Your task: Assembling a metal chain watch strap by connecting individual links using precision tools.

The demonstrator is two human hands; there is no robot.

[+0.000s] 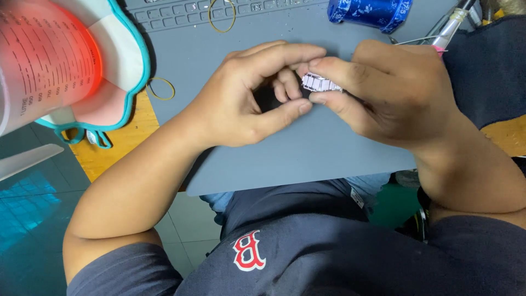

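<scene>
Both hands meet over the grey mat (307,148). Right hand (394,93) pinches a small white ribbed part (319,83) between thumb and forefinger; left hand (257,93) fingertips close on its end. Rubber band (221,13) and blue roll (370,12) lie behind.

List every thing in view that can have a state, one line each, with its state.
Left hand: grip closed, thumb and fingers pinching the small white ribbed piece.
Right hand: grip closed on the same piece.
Small white ribbed piece: held above the grey mat, pinched between both hands.
Grey mat: flat on the table.
Rubber bands: loose, one on the mat, one at its edge.
Blue roll: lying on its side.
Measuring jug: blurred, contents unclear.
</scene>
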